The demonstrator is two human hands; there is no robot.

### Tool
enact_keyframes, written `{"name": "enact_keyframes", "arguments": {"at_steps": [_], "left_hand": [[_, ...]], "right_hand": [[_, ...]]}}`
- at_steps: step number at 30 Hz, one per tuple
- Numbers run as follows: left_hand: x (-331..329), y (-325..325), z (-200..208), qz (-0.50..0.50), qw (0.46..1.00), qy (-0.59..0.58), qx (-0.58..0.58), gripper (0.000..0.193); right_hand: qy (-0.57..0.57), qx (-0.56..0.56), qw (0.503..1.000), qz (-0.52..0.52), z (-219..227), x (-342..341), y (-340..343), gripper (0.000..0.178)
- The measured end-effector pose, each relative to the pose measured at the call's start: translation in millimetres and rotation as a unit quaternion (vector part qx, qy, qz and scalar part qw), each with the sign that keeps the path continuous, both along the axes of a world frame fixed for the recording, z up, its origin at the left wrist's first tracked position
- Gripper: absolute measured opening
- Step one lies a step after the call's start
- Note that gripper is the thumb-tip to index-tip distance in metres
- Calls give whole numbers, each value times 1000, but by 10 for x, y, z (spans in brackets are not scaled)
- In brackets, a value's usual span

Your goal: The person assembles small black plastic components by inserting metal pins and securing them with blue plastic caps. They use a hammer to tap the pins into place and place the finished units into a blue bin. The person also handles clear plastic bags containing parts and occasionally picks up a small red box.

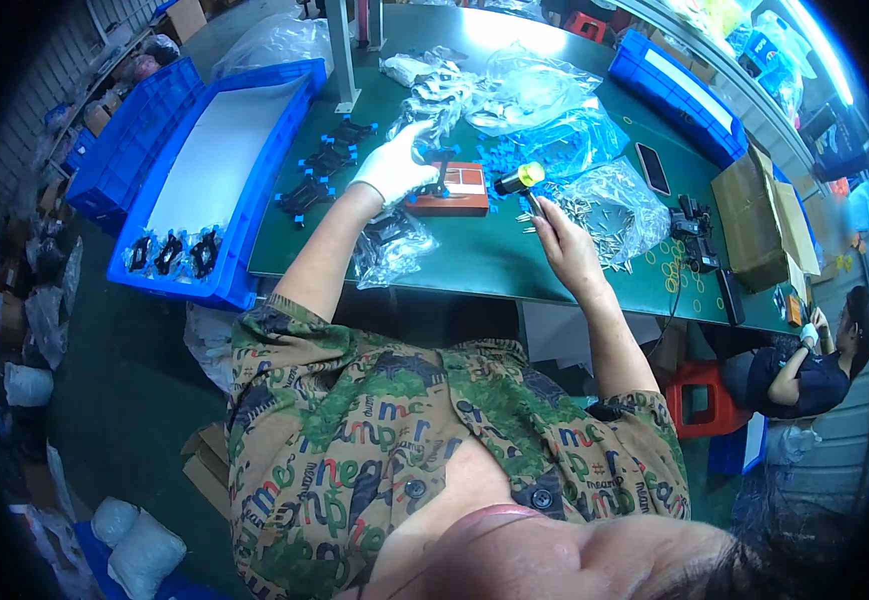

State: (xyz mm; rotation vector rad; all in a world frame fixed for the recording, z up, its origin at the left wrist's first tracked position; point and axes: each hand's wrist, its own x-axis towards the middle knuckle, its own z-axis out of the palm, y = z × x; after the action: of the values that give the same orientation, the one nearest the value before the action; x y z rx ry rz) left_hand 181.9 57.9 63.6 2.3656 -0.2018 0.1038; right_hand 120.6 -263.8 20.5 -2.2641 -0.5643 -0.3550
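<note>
In a white glove, my left hand is closed on a black part with blue ends, which stands upright over a flat orange box. My bare right hand grips the handle of a small mallet; the mallet's yellow and black head is raised just right of the box. Further black parts with blue ends lie left of my glove. Small blue pieces are scattered behind the box. Silvery pins are heaped beside my right hand, partly on clear plastic.
A long blue crate at the left holds white sheet and several bagged black parts. At the right lie a phone, yellow rings, a black device and a cardboard box. Another person sits far right.
</note>
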Motion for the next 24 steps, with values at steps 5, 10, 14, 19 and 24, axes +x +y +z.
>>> {"name": "enact_keyframes", "arguments": {"at_steps": [5, 10, 14, 19, 24], "left_hand": [[-8, 89, 33, -23, 992, -30, 122, 42], [-52, 12, 246, -32, 946, 5, 324, 37], [-35, -109, 397, -62, 903, -27, 424, 37], [86, -18, -46, 21, 980, -107, 168, 48], [122, -71, -406, 34, 988, -108, 110, 47]], "right_hand": [[19, 3, 1000, -8, 26, -20, 34, 37], [16, 10, 1000, -4, -36, -38, 54, 37], [47, 13, 999, 2, -29, -53, 54, 38], [39, 49, 998, 5, -62, -31, 78, 38], [44, 58, 997, 15, -33, -14, 107, 39]]}}
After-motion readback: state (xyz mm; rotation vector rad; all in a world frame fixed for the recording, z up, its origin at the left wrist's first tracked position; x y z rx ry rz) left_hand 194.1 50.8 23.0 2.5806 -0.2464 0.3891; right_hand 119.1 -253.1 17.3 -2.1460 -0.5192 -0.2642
